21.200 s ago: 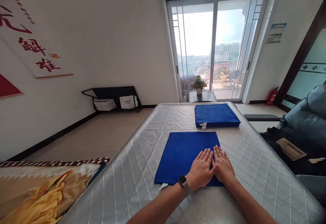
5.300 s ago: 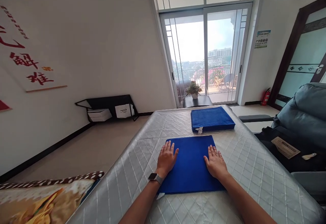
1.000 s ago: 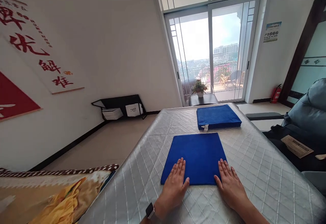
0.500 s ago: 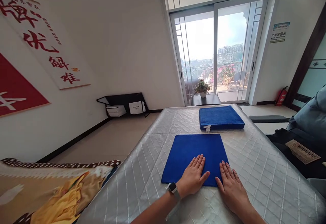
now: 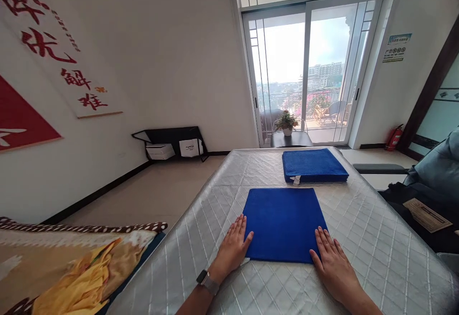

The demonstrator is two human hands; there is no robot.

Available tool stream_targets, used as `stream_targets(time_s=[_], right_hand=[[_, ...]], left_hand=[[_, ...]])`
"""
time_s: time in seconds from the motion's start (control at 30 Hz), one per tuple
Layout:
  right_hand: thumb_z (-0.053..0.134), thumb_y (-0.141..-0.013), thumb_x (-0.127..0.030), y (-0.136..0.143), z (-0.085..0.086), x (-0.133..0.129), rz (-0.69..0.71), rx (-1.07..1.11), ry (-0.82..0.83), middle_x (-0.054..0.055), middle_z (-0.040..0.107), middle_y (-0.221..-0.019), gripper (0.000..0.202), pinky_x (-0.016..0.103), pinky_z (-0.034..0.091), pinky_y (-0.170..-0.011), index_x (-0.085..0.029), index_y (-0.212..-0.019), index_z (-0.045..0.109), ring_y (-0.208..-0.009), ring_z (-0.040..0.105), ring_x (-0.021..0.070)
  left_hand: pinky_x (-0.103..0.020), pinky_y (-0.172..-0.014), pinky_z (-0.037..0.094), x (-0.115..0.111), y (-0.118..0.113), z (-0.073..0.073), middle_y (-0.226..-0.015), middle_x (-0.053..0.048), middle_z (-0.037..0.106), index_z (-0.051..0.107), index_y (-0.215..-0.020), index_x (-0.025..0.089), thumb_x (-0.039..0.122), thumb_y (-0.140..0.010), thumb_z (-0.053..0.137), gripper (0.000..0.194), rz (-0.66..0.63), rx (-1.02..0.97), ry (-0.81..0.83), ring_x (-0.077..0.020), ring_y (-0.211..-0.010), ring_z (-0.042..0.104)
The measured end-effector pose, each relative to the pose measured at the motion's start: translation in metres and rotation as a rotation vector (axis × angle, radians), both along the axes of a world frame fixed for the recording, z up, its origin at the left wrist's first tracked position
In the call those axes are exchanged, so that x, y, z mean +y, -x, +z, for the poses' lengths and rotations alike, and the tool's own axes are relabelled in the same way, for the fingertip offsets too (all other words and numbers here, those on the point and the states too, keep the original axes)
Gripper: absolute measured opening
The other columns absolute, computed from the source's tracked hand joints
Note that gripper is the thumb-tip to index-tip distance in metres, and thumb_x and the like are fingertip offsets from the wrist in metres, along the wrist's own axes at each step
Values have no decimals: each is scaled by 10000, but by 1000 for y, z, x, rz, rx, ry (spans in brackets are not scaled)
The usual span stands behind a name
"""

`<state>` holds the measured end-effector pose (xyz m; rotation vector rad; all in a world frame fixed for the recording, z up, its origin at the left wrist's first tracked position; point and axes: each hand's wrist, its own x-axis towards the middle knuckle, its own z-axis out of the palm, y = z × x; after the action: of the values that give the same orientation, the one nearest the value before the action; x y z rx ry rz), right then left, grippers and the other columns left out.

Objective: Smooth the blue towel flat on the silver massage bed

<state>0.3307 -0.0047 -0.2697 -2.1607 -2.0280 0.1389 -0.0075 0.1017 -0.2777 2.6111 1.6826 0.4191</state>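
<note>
A folded blue towel (image 5: pixel 283 224) lies flat and square on the silver quilted table cover (image 5: pixel 201 238). At its left edge rests my left hand (image 5: pixel 231 243), fingers stretched out and flat, a watch on the wrist. My right hand (image 5: pixel 330 257) lies flat along the near right edge, fingers extended and the thumb by the towel's corner. Neither hand grips anything. Just beyond the towel sits a neat stack of folded blue towels (image 5: pixel 315 164) with a white label at its near left corner.
A patterned blanket with a yellow cloth (image 5: pixel 81 276) is at lower left. A potted plant (image 5: pixel 287 123) stands on a small dark table past the far edge. To the right is a grey chair (image 5: pixel 439 162) bearing a brown card (image 5: pixel 426 214). A black rack (image 5: pixel 172 138) lines the wall.
My left hand has slid left from the towel's middle to its left edge. The towel's left side now looks straighter. My right hand has stayed at the right edge.
</note>
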Motion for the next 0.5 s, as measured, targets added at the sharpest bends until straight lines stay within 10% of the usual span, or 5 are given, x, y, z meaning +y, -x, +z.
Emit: stream_targets(time_s=[0.23, 0.5], right_hand=[[208, -976, -531, 0, 25, 8, 72, -31, 6, 37, 209, -1618, 686, 440, 143, -1230, -153, -1540, 310, -1503, 154, 202], [192, -988, -428, 6, 57, 82, -7, -63, -42, 105, 211, -1618, 668, 431, 141, -1218, -63, -1541, 272, -1506, 143, 215]], left_hand=[[-487, -1200, 254, 1, 7, 2, -1611, -169, 234, 196, -1572, 126, 457, -1047, 258, 624, -5, -9, 16, -253, -1491, 211], [-502, -1202, 252, -1, 5, 4, -1615, -151, 226, 199, -1575, 153, 465, -1047, 257, 616, 20, -17, 45, -252, -1491, 206]])
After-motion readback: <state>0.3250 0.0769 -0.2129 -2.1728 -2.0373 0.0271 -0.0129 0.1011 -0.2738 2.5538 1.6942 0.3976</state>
